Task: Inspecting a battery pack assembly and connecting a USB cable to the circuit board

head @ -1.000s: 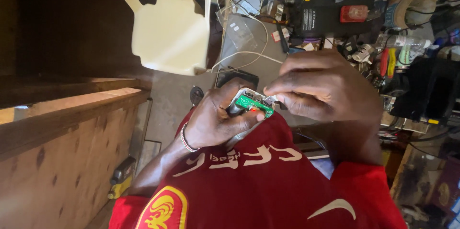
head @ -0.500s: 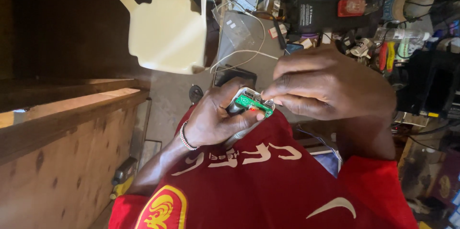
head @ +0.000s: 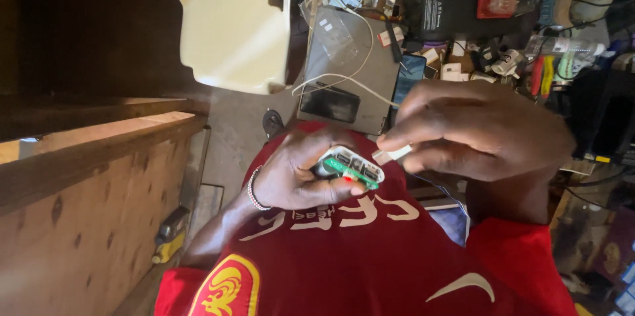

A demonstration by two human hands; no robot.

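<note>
Just now the left hand (head: 291,174) grips a small green circuit board with white casing (head: 348,165), while the right hand (head: 476,134) pinches a white plug (head: 391,154) beside it.

**Hands: two, bare, both gripping**

Left hand (head: 297,174): lying at picture centre, forearm running off toward 7 o'clock, fingers curling inward, thumb pressing along the lower edge, beaded band circling the wrist. Right hand (head: 479,134): sitting at 3 o'clock of the left, knuckles facing up, thumb and forefinger pinching together, tips pointing toward 9 o'clock.
</note>
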